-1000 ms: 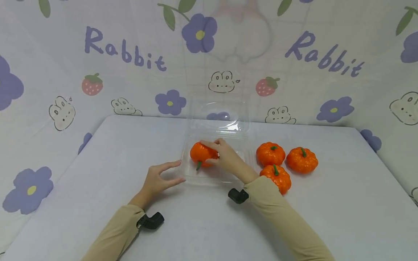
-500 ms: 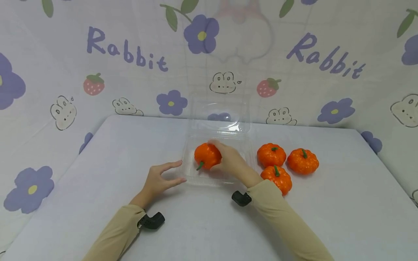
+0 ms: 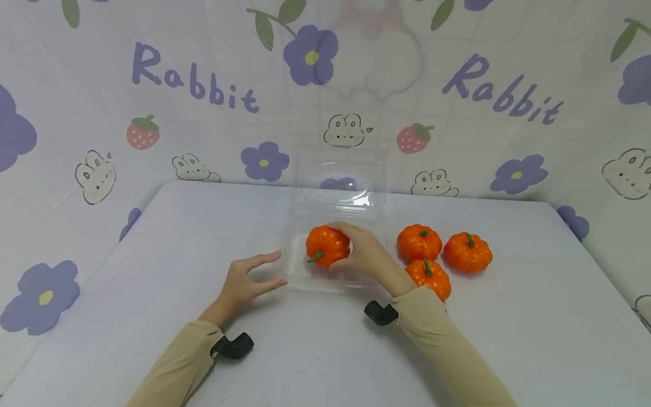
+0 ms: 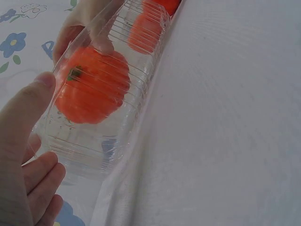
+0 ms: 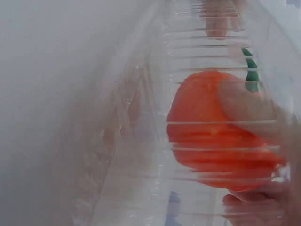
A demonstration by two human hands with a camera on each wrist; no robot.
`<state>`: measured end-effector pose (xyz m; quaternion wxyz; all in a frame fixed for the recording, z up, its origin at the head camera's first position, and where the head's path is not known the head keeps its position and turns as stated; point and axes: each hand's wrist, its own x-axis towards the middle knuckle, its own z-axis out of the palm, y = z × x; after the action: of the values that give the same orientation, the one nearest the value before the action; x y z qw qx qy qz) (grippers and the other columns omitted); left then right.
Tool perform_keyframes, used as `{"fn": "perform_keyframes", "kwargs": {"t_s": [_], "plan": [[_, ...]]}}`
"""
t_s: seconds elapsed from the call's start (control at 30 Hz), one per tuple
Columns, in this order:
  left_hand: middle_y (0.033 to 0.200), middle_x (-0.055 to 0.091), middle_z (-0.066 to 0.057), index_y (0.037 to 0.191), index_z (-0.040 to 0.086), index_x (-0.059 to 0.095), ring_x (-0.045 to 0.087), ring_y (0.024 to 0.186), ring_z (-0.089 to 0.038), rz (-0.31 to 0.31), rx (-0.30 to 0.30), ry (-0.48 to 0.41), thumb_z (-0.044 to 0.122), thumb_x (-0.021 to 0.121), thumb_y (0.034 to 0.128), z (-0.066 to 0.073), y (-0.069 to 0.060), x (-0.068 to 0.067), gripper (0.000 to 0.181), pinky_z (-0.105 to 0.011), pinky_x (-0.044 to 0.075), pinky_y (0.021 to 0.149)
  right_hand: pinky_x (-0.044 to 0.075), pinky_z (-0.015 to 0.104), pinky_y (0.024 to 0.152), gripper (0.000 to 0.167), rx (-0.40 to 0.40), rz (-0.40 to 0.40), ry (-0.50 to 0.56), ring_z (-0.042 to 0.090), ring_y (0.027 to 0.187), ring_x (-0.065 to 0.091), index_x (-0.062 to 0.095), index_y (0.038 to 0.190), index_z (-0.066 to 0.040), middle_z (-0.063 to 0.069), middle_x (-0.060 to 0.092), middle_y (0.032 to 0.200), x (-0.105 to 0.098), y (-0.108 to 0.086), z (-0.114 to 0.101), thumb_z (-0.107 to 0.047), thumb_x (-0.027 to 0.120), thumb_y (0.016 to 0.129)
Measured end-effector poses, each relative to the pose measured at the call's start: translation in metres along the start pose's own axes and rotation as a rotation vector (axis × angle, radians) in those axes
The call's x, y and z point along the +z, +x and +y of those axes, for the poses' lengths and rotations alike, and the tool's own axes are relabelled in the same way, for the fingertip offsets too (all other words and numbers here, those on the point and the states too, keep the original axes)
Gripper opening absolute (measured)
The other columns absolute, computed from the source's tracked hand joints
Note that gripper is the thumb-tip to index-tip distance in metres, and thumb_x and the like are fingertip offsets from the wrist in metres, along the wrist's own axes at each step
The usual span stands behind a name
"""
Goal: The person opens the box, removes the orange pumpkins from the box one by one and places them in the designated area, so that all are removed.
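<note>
A small orange pumpkin with a green stem is inside a clear plastic clamshell box. My right hand grips it from the right, thumb in front and fingers behind. Through the ribbed wall, the right wrist view shows the pumpkin tipped, its stem sideways. At the box's left side, my left hand has thumb and forefinger spread apart, their tips touching the wall. In the left wrist view, the left thumb lies at the rim and the other fingers of the left hand lie beside the wall.
To the right of the box, three more orange pumpkins sit close together: a back one, a right one and a front one, partly behind my right forearm. The raised clear lid stands against the printed cloth backdrop.
My right hand and the gripped pumpkin have shifted a little to the right within the box, and the pumpkin has turned slightly. My left hand stays at the box's left side.
</note>
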<state>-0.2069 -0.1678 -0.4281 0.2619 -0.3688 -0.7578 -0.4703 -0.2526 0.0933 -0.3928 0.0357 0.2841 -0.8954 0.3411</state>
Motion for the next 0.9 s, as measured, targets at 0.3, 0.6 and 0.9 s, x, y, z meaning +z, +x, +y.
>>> {"fn": "perform_keyframes", "kwargs": {"t_s": [0.3, 0.6, 0.9], "plan": [[0.095, 0.063, -0.023, 0.096, -0.014, 0.062, 0.061, 0.088, -0.035, -0.008, -0.033, 0.005, -0.005, 0.081, 0.0541, 0.003, -0.001, -0.001, 0.048, -0.03, 0.047, 0.083, 0.041, 0.033, 0.091, 0.072, -0.039, 0.082, 0.097, 0.021, 0.106, 0.05, 0.045, 0.126, -0.003, 0.013, 0.041, 0.134, 0.0, -0.01, -0.003, -0.019, 0.081, 0.066], [0.094, 0.062, -0.024, 0.095, -0.015, 0.062, 0.061, 0.086, -0.037, 0.01, 0.002, 0.005, -0.007, 0.081, 0.051, 0.003, 0.002, -0.002, 0.049, -0.03, 0.047, 0.083, 0.045, 0.034, 0.087, 0.078, 0.007, 0.083, 0.281, 0.025, 0.109, 0.051, 0.042, 0.129, -0.001, 0.011, 0.042, 0.133, -0.009, -0.022, -0.007, -0.022, 0.082, 0.065], [0.093, 0.062, -0.024, 0.094, -0.015, 0.062, 0.061, 0.086, -0.036, 0.008, -0.003, 0.025, -0.006, 0.082, 0.0507, 0.003, -0.002, -0.001, 0.048, -0.029, 0.048, 0.082, 0.046, 0.035, 0.085, 0.075, 0.126, 0.101, 0.403, 0.026, 0.107, 0.052, 0.045, 0.13, -0.003, 0.012, 0.05, 0.125, -0.013, -0.035, -0.004, -0.016, 0.081, 0.066]]}}
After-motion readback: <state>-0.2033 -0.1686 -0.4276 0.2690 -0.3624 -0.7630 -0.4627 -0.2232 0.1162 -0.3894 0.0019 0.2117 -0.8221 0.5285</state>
